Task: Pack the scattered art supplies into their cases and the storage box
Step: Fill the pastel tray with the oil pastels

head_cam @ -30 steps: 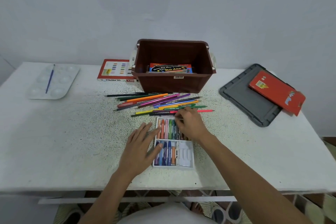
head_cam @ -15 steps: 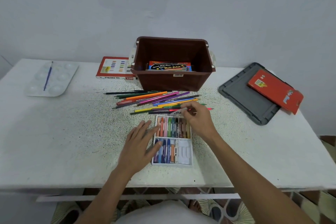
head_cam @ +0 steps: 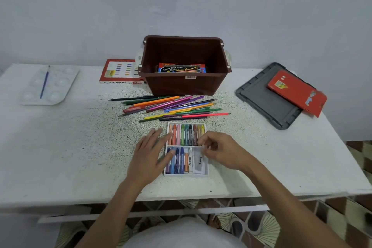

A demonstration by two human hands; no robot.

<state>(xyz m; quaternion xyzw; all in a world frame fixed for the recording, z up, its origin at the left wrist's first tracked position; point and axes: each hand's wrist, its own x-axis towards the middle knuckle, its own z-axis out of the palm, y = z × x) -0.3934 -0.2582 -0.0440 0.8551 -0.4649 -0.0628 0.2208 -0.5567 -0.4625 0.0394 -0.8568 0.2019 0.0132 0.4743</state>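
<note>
Centrally, the white two-row pastel tray (head_cam: 204, 169) lay near the front edge of the speckled table (head_cam: 80, 157), between both hands. I saw the left hand (head_cam: 150, 153) flat, fingers spread, resting on the tray's left edge. The right hand (head_cam: 221, 152) pinched the top end of a grey-wrapped pastel (head_cam: 198, 162) in the lower row. Loose coloured pencils (head_cam: 171, 106) lay just beyond, then the brown storage box (head_cam: 181, 86).

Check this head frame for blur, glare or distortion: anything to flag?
Head view: flat, even light, faint shadows, no glare; the right hand pinching a grey pastel is slightly motion-smeared; the red case smears at its right end; wide-angle stretch toward the bottom corners.
</note>
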